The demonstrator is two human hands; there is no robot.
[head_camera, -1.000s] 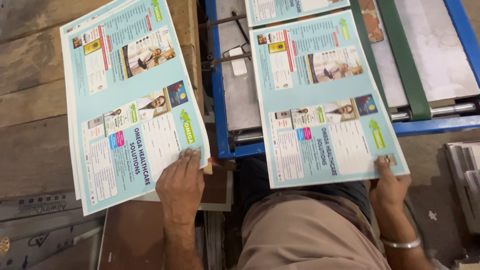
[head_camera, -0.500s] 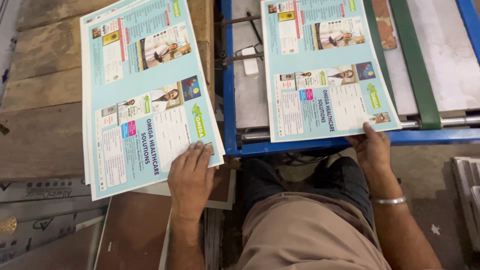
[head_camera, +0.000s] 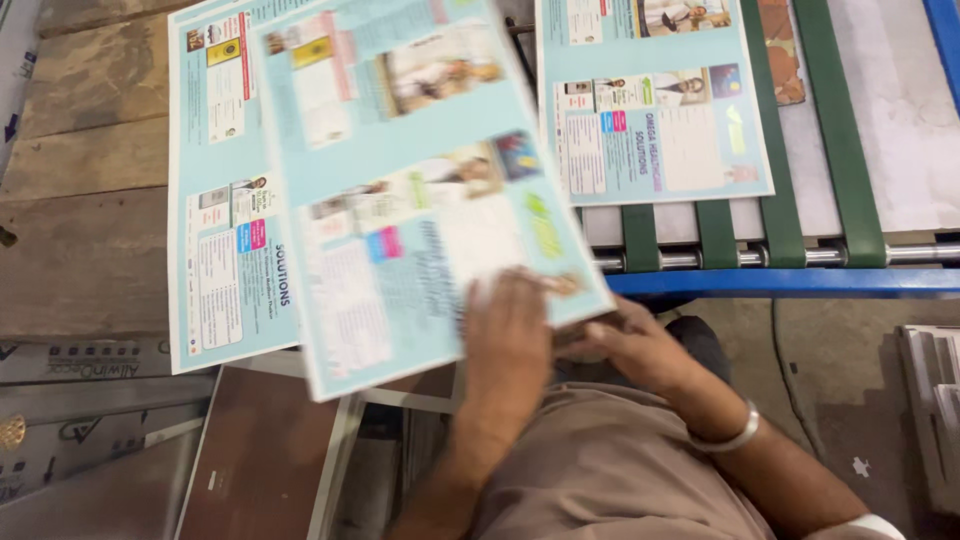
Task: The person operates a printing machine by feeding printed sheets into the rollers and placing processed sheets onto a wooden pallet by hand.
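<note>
A light-blue printed sheet (head_camera: 400, 200) is lifted and tilted, blurred by motion, between a stack of like sheets (head_camera: 215, 230) on the wooden table and the conveyor. My left hand (head_camera: 510, 335) grips its near edge from above. My right hand (head_camera: 635, 350), with a metal bangle on the wrist, meets the sheet's lower right corner, fingers tucked under it. Another printed sheet (head_camera: 655, 110) lies flat on the conveyor's green belts (head_camera: 840, 130), apart from both hands.
The conveyor's blue frame (head_camera: 790, 282) and a metal roller (head_camera: 700, 258) run across in front of me. A brown board (head_camera: 260, 460) and grey corrugated sheets (head_camera: 60, 400) lie low on the left. A grey stack (head_camera: 935, 400) sits at the right edge.
My left hand has lifted the top sheet off the stack and swung it right. My right hand has left the sheet on the conveyor and come in to the lifted sheet's corner.
</note>
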